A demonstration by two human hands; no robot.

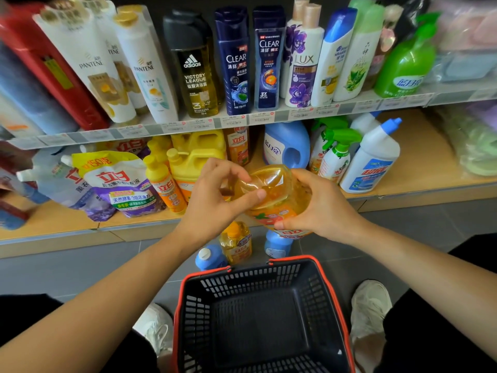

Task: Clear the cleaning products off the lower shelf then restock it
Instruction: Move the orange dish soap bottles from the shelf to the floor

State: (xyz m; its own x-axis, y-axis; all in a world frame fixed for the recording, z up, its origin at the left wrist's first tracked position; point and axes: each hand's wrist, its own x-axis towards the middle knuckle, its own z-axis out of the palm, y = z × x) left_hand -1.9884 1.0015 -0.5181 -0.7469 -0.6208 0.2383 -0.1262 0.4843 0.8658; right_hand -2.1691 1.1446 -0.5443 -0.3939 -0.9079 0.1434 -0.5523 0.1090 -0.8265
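Both hands are closed around one amber detergent bottle (271,195), which lies tilted on its side between them. The left hand (215,200) curls its fingers over the bottle's clear upper end, with the thumb pressed against it from below. The right hand (322,208) wraps the body from the other side, its thumb lying on the orange label. The bottle hangs in the air just in front of the lower shelf (419,157), and a red-rimmed black basket (333,292) stands on the floor below the hands and nearer the person. Directly beneath the hands, between the shelf and the basket, three bottles stand on the floor: one small amber bottle (236,243) and two blue bottles (209,258), one to each side of it. Beyond the hands on the shelf sit one blue jug (286,145) and another amber bottle (238,146). Past the right hand stand two green-trigger spray bottles (333,154) that I can count, and two white bottles with blue caps (373,160), the rear one partly hidden. Past the left hand are yellow jugs (193,157), slim yellow-and-orange bottles (164,184) and refill pouches (121,184), overlapping too much to count. One white shoe (371,305) shows on each side of the basket.
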